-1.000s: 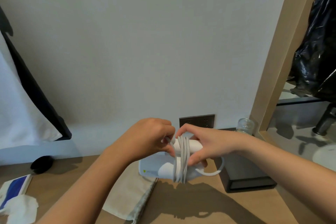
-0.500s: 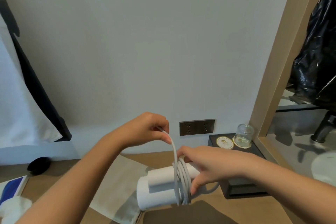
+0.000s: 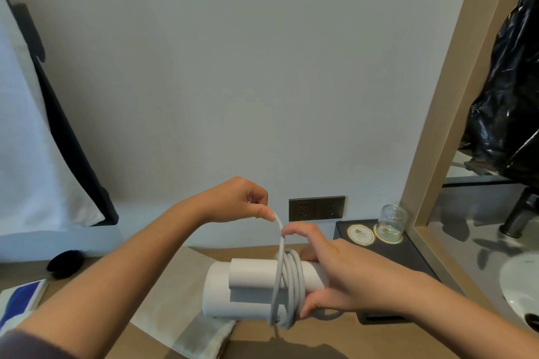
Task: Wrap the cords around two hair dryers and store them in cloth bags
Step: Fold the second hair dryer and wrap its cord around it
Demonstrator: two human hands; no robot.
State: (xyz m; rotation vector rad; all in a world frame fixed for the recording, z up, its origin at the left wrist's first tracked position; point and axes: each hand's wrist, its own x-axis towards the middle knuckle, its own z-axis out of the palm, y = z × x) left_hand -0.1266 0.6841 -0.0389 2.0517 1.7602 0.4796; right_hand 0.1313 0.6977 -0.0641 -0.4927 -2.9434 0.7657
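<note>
The hair dryer [image 3: 248, 285] is plain white, and the cord [image 3: 287, 280] wound round it is pale grey. Below the hair dryer lies a beige cloth bag [image 3: 175, 300] on a light brown wooden table [image 3: 335, 335]. Right of the hair dryer, a black tray [image 3: 408, 256] carries white coasters [image 3: 360, 234] with gold rims. Far left of it lies a blue-and-white packet [image 3: 20, 300].
</note>
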